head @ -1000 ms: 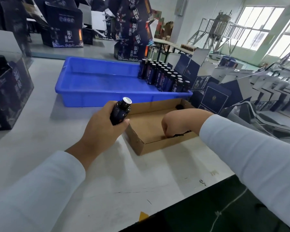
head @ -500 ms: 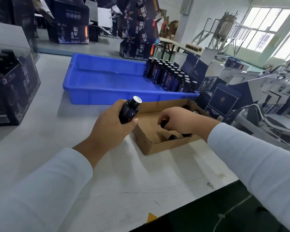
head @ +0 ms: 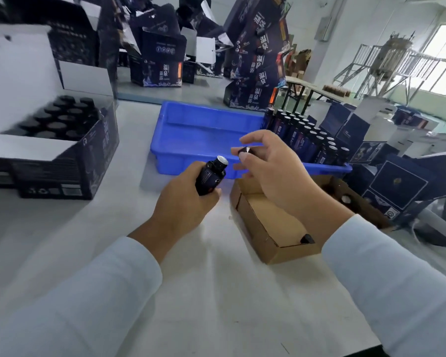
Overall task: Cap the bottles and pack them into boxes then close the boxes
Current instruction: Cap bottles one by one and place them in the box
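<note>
Hands: left hand grips bottle, right hand pinches cap.

Hidden and blurred parts

Your left hand covers the bottle base; your right hand hides most of the cap; the packed box is blurred.

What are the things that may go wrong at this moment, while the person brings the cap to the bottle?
1. The right hand pinches the small black cap only at the fingertips, so it might slip and fall on the table.
2. The bottle in the left hand is tilted with its silver mouth uncovered; the cap may go on crooked.
</note>
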